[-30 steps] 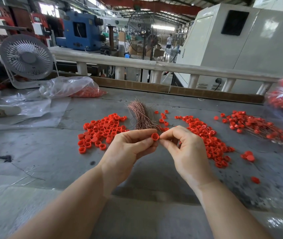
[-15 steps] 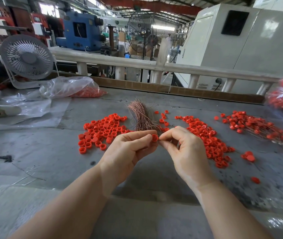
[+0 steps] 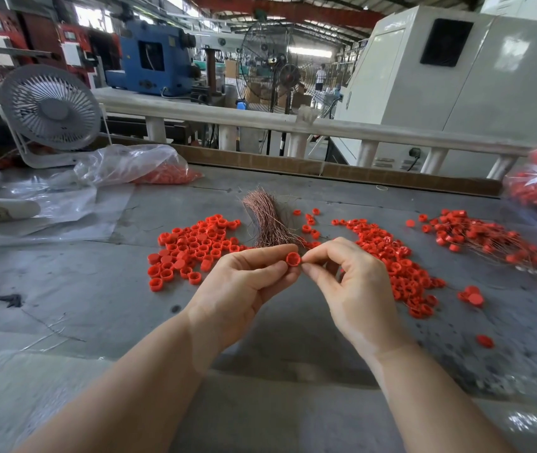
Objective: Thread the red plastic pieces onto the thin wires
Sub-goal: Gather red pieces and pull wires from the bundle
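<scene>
Plastic this small looks feather-light, rigid and a bit slick, so the left hand [image 3: 237, 286] has the right idea, its grip pinching one red cap [image 3: 293, 258] by the rim above the desk [image 3: 80, 289] with the hollow facing out. Right hand [image 3: 355, 286] has its grip pinched shut just beside it, probably on a floppy hair-thin wire I honestly can't make out, best held near its tip.

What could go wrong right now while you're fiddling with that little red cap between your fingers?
The red cap is only pinched at its edge by the left hand, so it could slip from that grip and drop among the loose caps. The wire in the right hand is too thin to see, so it might miss the hole.
</scene>
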A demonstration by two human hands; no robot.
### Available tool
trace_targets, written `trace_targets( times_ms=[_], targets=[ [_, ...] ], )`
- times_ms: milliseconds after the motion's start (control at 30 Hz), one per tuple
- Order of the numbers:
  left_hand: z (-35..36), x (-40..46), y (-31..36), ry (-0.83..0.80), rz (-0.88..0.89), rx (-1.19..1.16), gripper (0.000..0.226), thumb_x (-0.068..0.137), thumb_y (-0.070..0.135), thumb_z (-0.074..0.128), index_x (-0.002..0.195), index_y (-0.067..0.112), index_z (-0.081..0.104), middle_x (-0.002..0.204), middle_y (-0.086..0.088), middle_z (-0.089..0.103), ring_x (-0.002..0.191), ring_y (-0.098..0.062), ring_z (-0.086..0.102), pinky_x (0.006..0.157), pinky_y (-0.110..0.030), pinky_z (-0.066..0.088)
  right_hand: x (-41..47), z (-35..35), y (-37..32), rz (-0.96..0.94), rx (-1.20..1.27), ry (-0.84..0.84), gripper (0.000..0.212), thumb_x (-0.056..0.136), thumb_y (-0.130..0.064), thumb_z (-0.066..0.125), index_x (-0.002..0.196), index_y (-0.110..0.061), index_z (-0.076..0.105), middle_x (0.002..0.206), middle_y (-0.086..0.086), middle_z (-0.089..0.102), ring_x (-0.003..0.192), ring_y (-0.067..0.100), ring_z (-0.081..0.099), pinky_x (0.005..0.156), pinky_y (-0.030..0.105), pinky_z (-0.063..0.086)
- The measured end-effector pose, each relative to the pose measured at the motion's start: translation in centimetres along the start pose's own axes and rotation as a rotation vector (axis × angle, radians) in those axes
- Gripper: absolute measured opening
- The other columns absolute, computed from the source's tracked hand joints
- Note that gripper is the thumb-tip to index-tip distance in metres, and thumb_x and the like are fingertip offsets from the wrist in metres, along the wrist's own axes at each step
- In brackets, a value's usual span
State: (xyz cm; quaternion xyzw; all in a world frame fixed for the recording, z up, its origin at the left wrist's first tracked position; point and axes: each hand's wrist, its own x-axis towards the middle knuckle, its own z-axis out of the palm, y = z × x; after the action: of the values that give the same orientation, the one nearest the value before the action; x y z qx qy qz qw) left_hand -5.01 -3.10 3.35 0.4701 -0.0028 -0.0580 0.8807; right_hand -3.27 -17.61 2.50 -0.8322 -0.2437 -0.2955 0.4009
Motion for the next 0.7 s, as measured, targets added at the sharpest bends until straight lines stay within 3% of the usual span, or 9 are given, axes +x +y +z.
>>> trace_targets(
  times_ms=[367,700],
  targets=[
    [-0.07,-0.04,0.04,0.013,-0.004,0.015,0.029,0.081,-0.014,0.050,0.076,0.003,0.073,0.073,-0.014,0.070,0.063,-0.014,0.068,0.060,-0.019,0.056,-0.02,-0.04,-0.11,0.025,0.043,-0.005,0.011,0.077,-0.003,0.072,0.076,-0.014,0.069,0.072,-0.008,0.061,0.067,0.004,0.051,0.061,0.008,0.035],
    [-0.46,0.13,0.09,-0.042,-0.039,-0.002,0.018,0.063,-0.002,0.059,0.070,0.005,0.075,0.070,-0.010,0.069,0.059,-0.012,0.066,0.058,-0.018,0.055,0.00,-0.05,-0.08,0.041,0.109,-0.024,0.015,0.078,-0.001,0.070,0.075,-0.015,0.068,0.072,-0.001,0.064,0.069,0.009,0.054,0.060,0.013,0.039]
  ],
)
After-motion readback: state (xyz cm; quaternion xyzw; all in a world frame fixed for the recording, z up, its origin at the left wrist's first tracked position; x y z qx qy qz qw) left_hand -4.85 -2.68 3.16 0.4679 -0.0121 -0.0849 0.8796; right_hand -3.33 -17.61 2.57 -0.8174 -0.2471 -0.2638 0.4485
